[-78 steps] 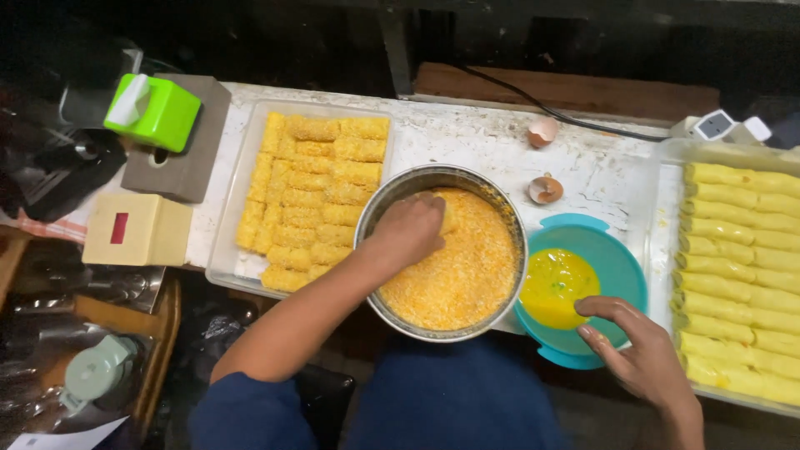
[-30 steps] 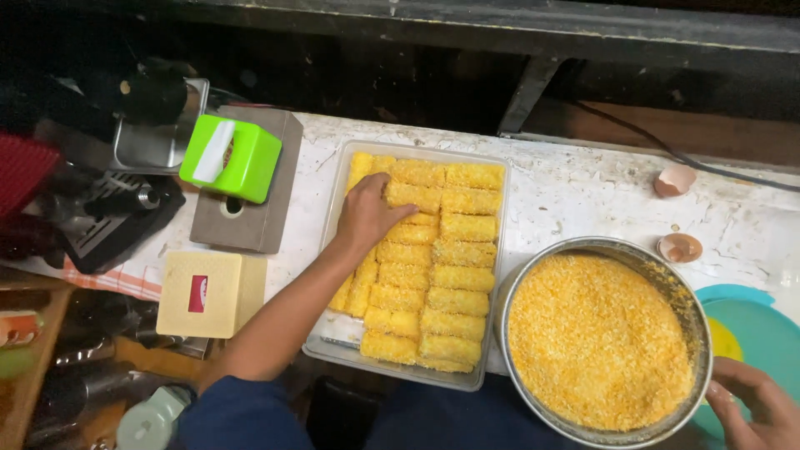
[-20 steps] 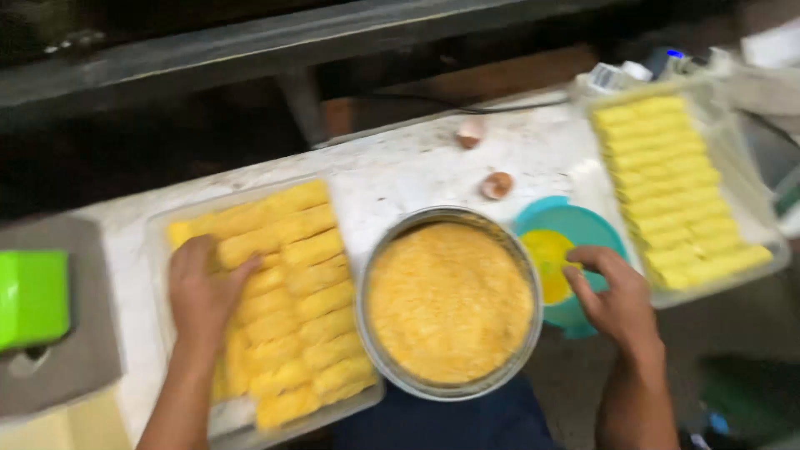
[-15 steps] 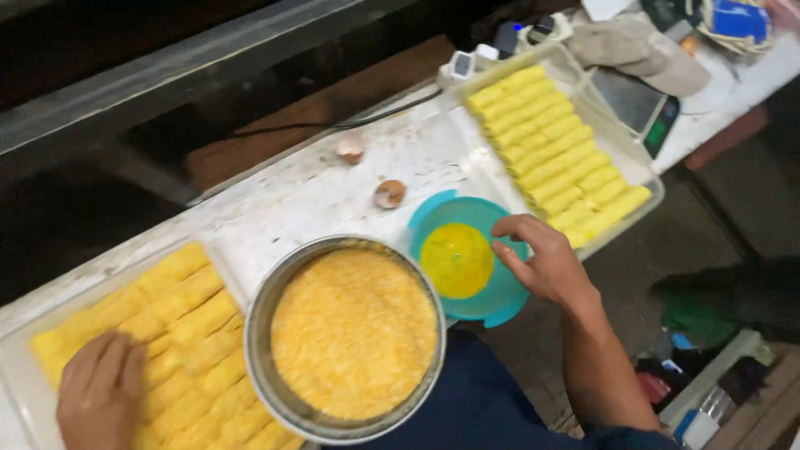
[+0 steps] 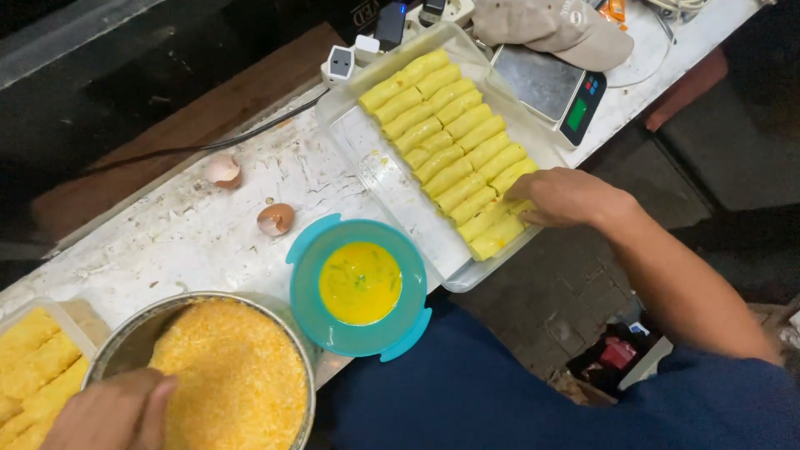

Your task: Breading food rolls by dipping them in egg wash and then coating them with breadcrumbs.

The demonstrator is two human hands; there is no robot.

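The right hand is being held over the near end of a clear rectangular tray, where pale yellow rolls are being kept in two side-by-side files. The fingertips are being curled down onto the nearest rolls at the tray's right near corner; whether one roll is actually being pinched cannot be told, since the fingers are hiding the contact. Each roll's long axis is being shown running across the tray, up and to the right, roughly in line with the reaching forearm, so the rolls are being met end-on rather than broadside. The right hand is by far the nearer hand to this tray.

The left hand is being rested, loosely closed, on the near rim of a round metal pan filled with orange-yellow crumbs at the lower left; nothing is seen being gripped in it. Just left of the pan, the corner of a second tray holding crumbed rolls is being shown, cut off by the frame edge.

Between pan and roll tray, one teal bowl of beaten egg is being displayed. Counted: about twenty plain rolls, two broken eggshells on the white worktop, one digital scale and one cap at the far right.
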